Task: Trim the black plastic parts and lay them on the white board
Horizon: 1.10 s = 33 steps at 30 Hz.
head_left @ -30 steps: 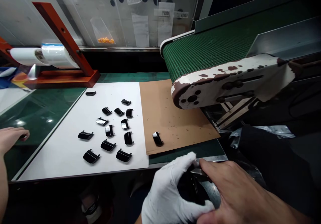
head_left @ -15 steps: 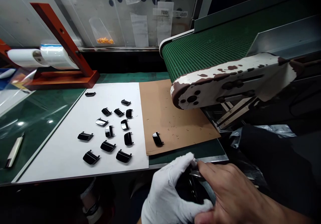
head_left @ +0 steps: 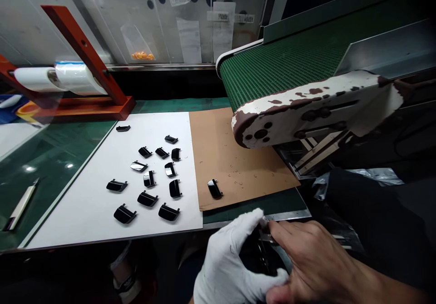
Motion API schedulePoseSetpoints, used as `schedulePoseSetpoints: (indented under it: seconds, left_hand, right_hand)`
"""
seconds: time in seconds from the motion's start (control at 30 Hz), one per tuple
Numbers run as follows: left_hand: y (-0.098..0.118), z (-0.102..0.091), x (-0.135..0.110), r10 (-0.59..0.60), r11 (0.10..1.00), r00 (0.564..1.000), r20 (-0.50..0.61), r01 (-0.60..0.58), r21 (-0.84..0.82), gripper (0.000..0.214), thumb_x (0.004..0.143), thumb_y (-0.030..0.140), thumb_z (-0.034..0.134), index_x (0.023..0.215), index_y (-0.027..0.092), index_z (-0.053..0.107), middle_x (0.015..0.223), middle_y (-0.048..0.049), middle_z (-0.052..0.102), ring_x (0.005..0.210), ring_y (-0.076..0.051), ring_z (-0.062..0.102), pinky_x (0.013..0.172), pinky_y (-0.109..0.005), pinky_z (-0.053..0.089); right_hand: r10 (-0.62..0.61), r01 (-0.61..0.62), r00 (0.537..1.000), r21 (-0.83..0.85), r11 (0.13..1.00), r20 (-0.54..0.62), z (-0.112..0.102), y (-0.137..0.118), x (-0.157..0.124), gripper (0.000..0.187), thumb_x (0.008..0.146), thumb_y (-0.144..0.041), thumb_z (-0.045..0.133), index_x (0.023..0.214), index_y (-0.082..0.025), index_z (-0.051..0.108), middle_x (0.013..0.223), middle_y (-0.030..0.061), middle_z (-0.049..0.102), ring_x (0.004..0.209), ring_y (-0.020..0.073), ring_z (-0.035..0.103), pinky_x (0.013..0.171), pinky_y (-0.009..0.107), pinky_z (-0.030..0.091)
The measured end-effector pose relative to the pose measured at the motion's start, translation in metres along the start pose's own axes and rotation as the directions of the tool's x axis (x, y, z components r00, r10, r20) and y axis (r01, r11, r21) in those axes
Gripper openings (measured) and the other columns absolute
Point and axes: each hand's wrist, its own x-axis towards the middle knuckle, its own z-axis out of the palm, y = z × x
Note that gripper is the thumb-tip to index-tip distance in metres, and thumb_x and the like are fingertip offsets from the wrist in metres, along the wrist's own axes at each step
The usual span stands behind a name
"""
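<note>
The gloved left hand (head_left: 235, 263) grips a black plastic part (head_left: 258, 255). The bare right hand (head_left: 316, 261) pinches a thin metal blade (head_left: 268, 237) against it. This looks like trimming, which calls for a steady hold. Similar parts (head_left: 147, 198) lie ahead-left on the surface (head_left: 51, 167).

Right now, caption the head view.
Gloved left hand holds a black part, bare right hand against it, near the conveyor; others dot the white sheet.

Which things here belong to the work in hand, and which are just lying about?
In hand: left hand, gloved, around a dark piece; right hand at a thin metal tool; black clips on the white sheet; lone clip on the cardboard.
Lying about: conveyor, film roll, cutter on the green mat.
</note>
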Motion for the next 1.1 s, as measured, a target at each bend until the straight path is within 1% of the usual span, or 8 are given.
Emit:
schedulePoseSetpoints:
  seconds: [0.13, 0.4, 0.5, 0.6, 0.7, 0.83, 0.97, 1.1]
  left_hand:
    - [0.0005, 0.0007, -0.0005, -0.018, 1.000, 1.000, 0.010, 0.018, 0.012, 0.070, 0.060, 0.030, 0.084, 0.124, 0.015, 0.058, 0.108, -0.0081, 0.071, 0.093, -0.023, 0.070, 0.091, -0.031, 0.056]
    - [-0.0008, 0.0023, -0.0006, -0.060, 0.998, 0.998, 0.012, 0.060, -0.032, 0.074, 0.056, 0.023, 0.085, 0.125, 0.014, 0.057, 0.107, -0.0070, 0.071, 0.092, -0.022, 0.070, 0.091, -0.029, 0.056]
    - [-0.0037, 0.0035, -0.0008, -0.097, 0.994, 0.995, 0.021, 0.098, -0.051, 0.076, 0.055, 0.023, 0.086, 0.126, 0.014, 0.057, 0.108, -0.0071, 0.071, 0.093, -0.023, 0.069, 0.092, -0.030, 0.055]
    - [-0.0055, 0.0047, -0.0009, -0.140, 0.987, 0.990, 0.020, 0.141, -0.080, 0.077, 0.055, 0.025, 0.087, 0.125, 0.014, 0.057, 0.108, -0.0075, 0.071, 0.094, -0.024, 0.069, 0.093, -0.031, 0.055]
    - [-0.0049, 0.0053, -0.0010, -0.173, 0.974, 0.985, 0.025, 0.175, -0.147, 0.080, 0.055, 0.023, 0.086, 0.128, 0.013, 0.055, 0.109, -0.0074, 0.071, 0.096, -0.024, 0.068, 0.094, -0.032, 0.055]
    - [-0.0025, 0.0039, -0.0010, -0.118, 0.980, 0.993, 0.019, 0.120, -0.157, 0.081, 0.057, 0.028, 0.086, 0.130, 0.017, 0.053, 0.112, -0.0071, 0.069, 0.098, -0.025, 0.068, 0.096, -0.035, 0.054]
    - [-0.0020, 0.0009, -0.0005, -0.038, 0.995, 0.999, 0.019, 0.040, -0.087, 0.080, 0.059, 0.035, 0.086, 0.130, 0.019, 0.053, 0.115, -0.0073, 0.068, 0.099, -0.025, 0.068, 0.097, -0.037, 0.053]
    - [-0.0016, -0.0001, -0.0011, -0.015, 0.998, 0.999, 0.030, 0.016, -0.062, 0.079, 0.061, 0.039, 0.084, 0.131, 0.019, 0.052, 0.116, -0.0075, 0.068, 0.099, -0.025, 0.068, 0.096, -0.035, 0.054]
  right_hand:
    - [-0.030, 0.029, 1.000, -0.020, 0.999, -0.011, -0.0008, 0.0002, 0.0010, 0.085, 0.077, -0.082, 0.009, 0.064, -0.016, 0.060, 0.053, 0.0065, 0.061, 0.042, 0.0225, 0.060, 0.039, 0.034, 0.040]
    - [-0.027, 0.027, 0.999, -0.017, 0.999, 0.046, 0.0003, 0.0042, -0.0009, 0.086, 0.076, -0.083, 0.011, 0.068, -0.015, 0.062, 0.056, 0.0077, 0.063, 0.047, 0.0235, 0.063, 0.043, 0.034, 0.041]
    - [-0.041, 0.043, 0.998, -0.040, 0.998, 0.057, 0.0002, 0.0051, -0.0011, 0.084, 0.079, -0.080, 0.011, 0.066, -0.015, 0.062, 0.055, 0.0074, 0.063, 0.046, 0.0222, 0.063, 0.042, 0.033, 0.039]
    - [-0.090, 0.093, 0.995, -0.089, 0.992, 0.030, -0.0001, 0.0045, -0.0012, 0.078, 0.086, -0.074, 0.012, 0.062, -0.016, 0.060, 0.050, 0.0049, 0.059, 0.041, 0.0197, 0.059, 0.040, 0.033, 0.034]
    - [-0.121, 0.116, 0.992, -0.090, 0.989, -0.044, -0.0011, 0.0026, -0.0003, 0.073, 0.087, -0.071, 0.016, 0.059, -0.017, 0.057, 0.047, 0.0026, 0.055, 0.039, 0.0175, 0.055, 0.039, 0.033, 0.032]
    - [-0.058, 0.054, 0.990, -0.028, 0.998, -0.129, -0.0046, -0.0008, 0.0016, 0.074, 0.080, -0.079, 0.021, 0.063, -0.017, 0.057, 0.051, 0.0021, 0.056, 0.041, 0.0171, 0.056, 0.041, 0.031, 0.037]
    - [-0.008, 0.007, 0.994, -0.010, 1.000, -0.113, -0.0077, -0.0031, 0.0009, 0.075, 0.076, -0.083, 0.021, 0.066, -0.017, 0.056, 0.053, 0.0023, 0.056, 0.043, 0.0187, 0.057, 0.043, 0.033, 0.041]
    - [0.004, -0.004, 0.996, 0.006, 1.000, -0.087, -0.0091, -0.0043, -0.0007, 0.077, 0.076, -0.083, 0.018, 0.070, -0.017, 0.057, 0.056, 0.0030, 0.059, 0.046, 0.0193, 0.059, 0.044, 0.033, 0.043]
